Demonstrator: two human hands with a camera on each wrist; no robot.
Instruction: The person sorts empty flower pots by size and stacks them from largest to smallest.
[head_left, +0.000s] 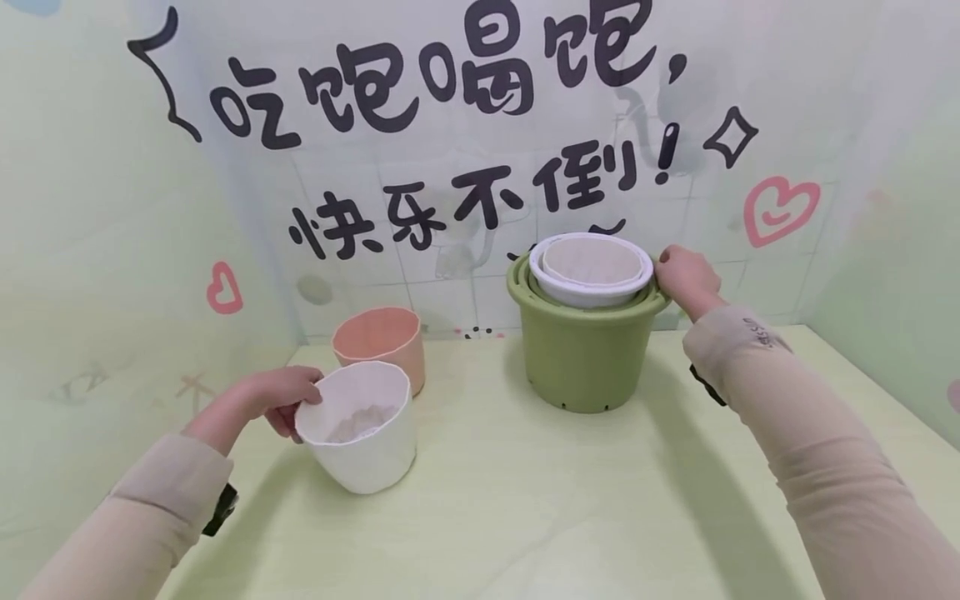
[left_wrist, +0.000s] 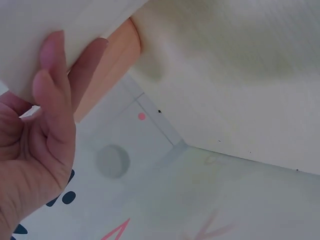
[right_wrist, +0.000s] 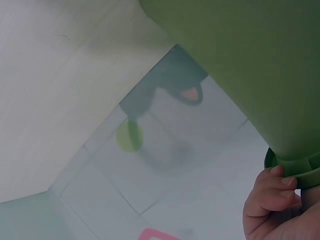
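On the left, my left hand (head_left: pixel 282 395) holds a white plastic flowerpot (head_left: pixel 373 457) by its rim, with fingers (left_wrist: pixel 54 95) along the outer wall. A pale patch shows inside its bottom; I cannot tell what it is. Just behind stands a peach flowerpot (head_left: pixel 401 358). On the right, my right hand (head_left: pixel 688 279) grips the rim of a large green flowerpot (head_left: pixel 583 358). Smaller pots are nested in it, with a white pot rim (head_left: pixel 592 293) on top. In the right wrist view, fingers (right_wrist: pixel 272 192) curl over the green rim.
The pots are on a pale wooden-look tabletop (head_left: pixel 480 500). A back wall (head_left: pixel 450 292) with black lettering and pink hearts rises behind them, and pale green side walls (head_left: pixel 892 250) close in the table left and right.
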